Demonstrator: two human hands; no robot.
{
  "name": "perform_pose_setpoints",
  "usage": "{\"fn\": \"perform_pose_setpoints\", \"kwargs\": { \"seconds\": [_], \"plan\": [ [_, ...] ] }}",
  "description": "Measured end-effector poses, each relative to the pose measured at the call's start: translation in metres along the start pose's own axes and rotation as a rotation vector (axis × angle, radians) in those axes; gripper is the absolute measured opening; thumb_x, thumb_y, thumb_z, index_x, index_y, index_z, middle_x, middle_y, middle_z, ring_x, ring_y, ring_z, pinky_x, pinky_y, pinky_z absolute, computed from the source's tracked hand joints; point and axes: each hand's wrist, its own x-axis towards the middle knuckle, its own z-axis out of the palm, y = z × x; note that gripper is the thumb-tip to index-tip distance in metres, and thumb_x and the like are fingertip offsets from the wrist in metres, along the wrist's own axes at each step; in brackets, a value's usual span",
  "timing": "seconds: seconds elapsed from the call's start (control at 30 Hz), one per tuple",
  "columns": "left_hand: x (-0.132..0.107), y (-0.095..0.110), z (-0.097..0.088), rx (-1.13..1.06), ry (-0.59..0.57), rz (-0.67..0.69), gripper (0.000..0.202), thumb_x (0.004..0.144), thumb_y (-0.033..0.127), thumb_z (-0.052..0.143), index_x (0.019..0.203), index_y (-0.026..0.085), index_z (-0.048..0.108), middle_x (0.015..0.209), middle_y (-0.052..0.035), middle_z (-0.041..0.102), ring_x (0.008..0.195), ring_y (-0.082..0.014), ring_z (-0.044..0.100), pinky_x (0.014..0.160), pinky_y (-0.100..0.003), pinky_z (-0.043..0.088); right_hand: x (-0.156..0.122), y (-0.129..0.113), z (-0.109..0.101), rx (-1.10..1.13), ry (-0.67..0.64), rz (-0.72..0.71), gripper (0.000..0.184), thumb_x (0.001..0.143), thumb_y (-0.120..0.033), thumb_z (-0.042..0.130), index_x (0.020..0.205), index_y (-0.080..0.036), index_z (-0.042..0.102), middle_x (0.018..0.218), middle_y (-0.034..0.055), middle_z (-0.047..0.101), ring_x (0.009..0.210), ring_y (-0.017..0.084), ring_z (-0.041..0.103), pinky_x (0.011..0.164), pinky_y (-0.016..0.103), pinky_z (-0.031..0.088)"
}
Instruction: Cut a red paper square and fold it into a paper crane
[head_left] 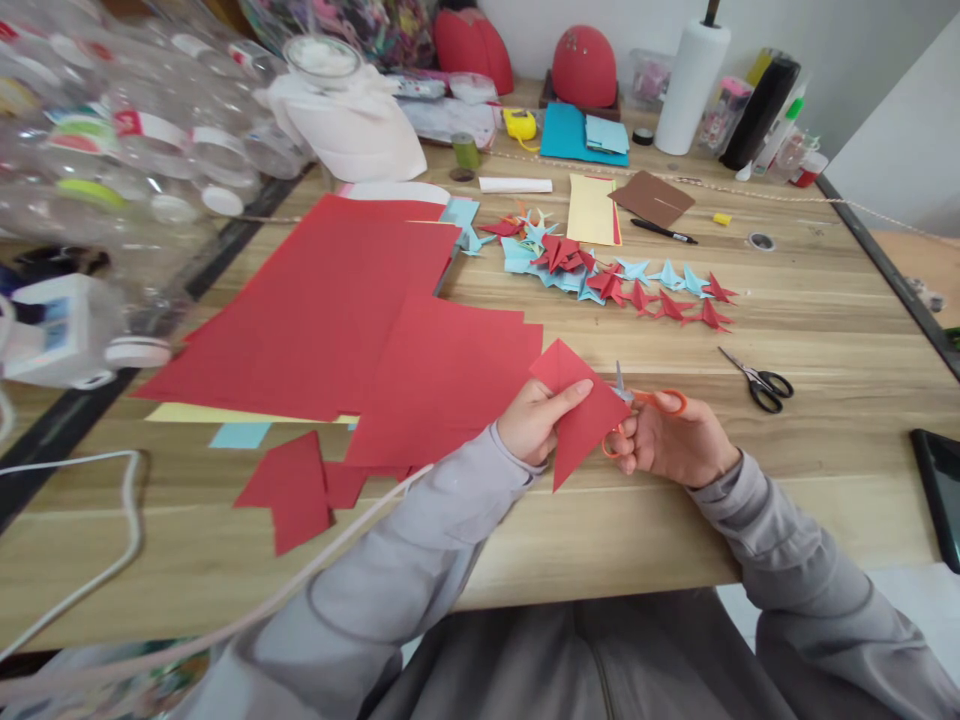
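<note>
1. Far left, the clear plastic bottles (112,150) blur together, so I cannot count them.
2. The left hand (534,425) pinches the folded red paper (581,420) by its left edge, thumb on top. The paper is held just above the near side of the wooden table (825,330).
3. The right hand (679,440) is closed through the orange-handled scissors (646,402), whose blades are partly hidden behind the paper's right corner. For a clean cut, I reckon, keep the paper taut and the thumb clear of the blades.
4. A dark flat object (941,500) is cut off at the right edge, and I cannot tell what it is.

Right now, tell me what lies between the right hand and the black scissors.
Only bare wooden table, as the head view shows; the right hand and black scissors sit apart.
</note>
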Motion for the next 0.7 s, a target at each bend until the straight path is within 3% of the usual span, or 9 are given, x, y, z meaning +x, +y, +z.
{"fn": "perform_pose_setpoints", "kwargs": {
  "seconds": [0.17,0.5,0.7],
  "plan": [
    [-0.0003,0.0022,0.001,-0.021,-0.013,0.001,0.032,0.066,0.034,0.076,0.082,0.008,0.065,0.079,-0.0129,0.072,0.075,-0.0238,0.069,0.072,-0.033,0.054,0.0001,0.0011,0.0022,-0.003,-0.016,-0.008,0.031,0.077,-0.042,0.059,0.093,-0.016,0.055,0.079,0.0056,0.066,0.073,0.016,0.06,0.065,0.028,0.045],
    [-0.0009,0.0036,-0.003,0.002,-0.045,-0.053,0.032,0.069,0.034,0.073,0.084,0.007,0.065,0.074,-0.0134,0.072,0.062,-0.0205,0.067,0.058,-0.029,0.052,0.0017,0.0057,0.0054,0.001,0.002,-0.031,0.03,0.075,-0.039,0.059,0.093,-0.015,0.054,0.079,0.0073,0.067,0.075,0.017,0.06,0.066,0.029,0.045],
    [0.0003,0.0056,-0.0021,-0.032,-0.067,-0.011,0.028,0.069,0.031,0.073,0.083,0.007,0.069,0.083,-0.0134,0.073,0.077,-0.0223,0.069,0.072,-0.031,0.054,-0.0003,0.0028,0.0026,0.018,-0.03,-0.029,0.038,0.074,-0.048,0.058,0.092,-0.015,0.054,0.08,0.0063,0.066,0.072,0.016,0.06,0.067,0.029,0.045]
  ]
}}
